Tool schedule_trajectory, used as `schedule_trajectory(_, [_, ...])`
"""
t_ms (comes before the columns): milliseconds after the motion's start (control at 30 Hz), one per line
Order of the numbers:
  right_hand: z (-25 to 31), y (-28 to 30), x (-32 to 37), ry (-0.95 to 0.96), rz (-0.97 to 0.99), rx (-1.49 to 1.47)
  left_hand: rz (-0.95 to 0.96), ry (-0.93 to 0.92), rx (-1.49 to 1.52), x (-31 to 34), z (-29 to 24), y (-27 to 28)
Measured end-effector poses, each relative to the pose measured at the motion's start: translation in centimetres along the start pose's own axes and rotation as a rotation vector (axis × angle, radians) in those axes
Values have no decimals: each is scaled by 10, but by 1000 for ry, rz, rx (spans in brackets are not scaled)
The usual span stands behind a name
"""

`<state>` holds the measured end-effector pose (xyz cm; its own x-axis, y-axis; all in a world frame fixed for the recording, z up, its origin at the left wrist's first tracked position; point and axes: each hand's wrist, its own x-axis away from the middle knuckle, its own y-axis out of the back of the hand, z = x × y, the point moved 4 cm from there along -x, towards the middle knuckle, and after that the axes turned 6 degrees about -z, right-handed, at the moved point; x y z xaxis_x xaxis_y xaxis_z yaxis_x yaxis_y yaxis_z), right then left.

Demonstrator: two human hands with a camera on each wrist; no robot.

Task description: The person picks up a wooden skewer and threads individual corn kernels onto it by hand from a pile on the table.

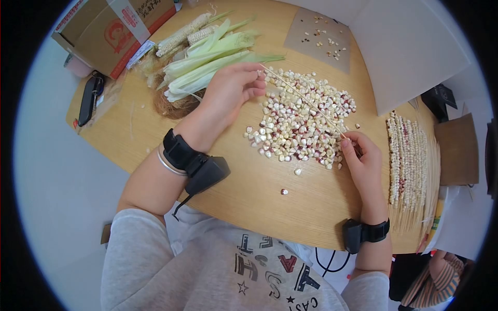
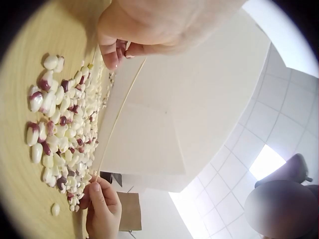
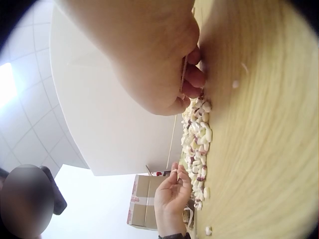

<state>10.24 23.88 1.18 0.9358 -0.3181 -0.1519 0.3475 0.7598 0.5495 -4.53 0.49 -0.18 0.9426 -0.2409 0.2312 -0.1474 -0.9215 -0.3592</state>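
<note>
My right hand [image 1: 364, 161] pinches the lower end of a thin, bare wooden stick [image 1: 303, 98], which slants up and left over a spread of loose corn kernels [image 1: 303, 122]. Part of the stick shows along the palm in the right wrist view. At the stick's far end is my left hand [image 1: 231, 89], its thumb and fingers drawn together around a small pale corn kernel [image 3: 175, 171]. Those fingertips largely hide the kernel. The loose kernels are cream and purple-red and lie on the wooden table [image 1: 228, 179] between the hands.
Husked corn cobs [image 1: 184, 35] and green husks [image 1: 212, 54] lie behind the left hand, beside a cardboard box [image 1: 116, 36]. Sticks strung with kernels [image 1: 407, 160] lie at the right. A grey mat [image 1: 319, 39] holds scattered bits near a white panel [image 1: 410, 52].
</note>
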Motion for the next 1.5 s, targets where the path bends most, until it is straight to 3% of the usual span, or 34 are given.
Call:
schedule_trajectory(100, [-9,-2,0,70,-28,21,-4,2,-7,-1,2,1])
schedule_trajectory(333, [-3,0,0,-10,3,50,-56,-8,37,-2,-1,5])
schedule_trajectory(533, [-1,0,0,65,-21,11,-29,-64,39,-4,-3,6])
schedule_trajectory(633, [3,0,1,-41,26,18,-25,-54,45,-5,-4,5])
schedule_trajectory(700, [-4,-1,0,34,-13,31,-43,-29,51,-4,-3,5])
schedule_trajectory(1500, [-5,0,0,127,-31,76,42,-9,79,0,-9,0])
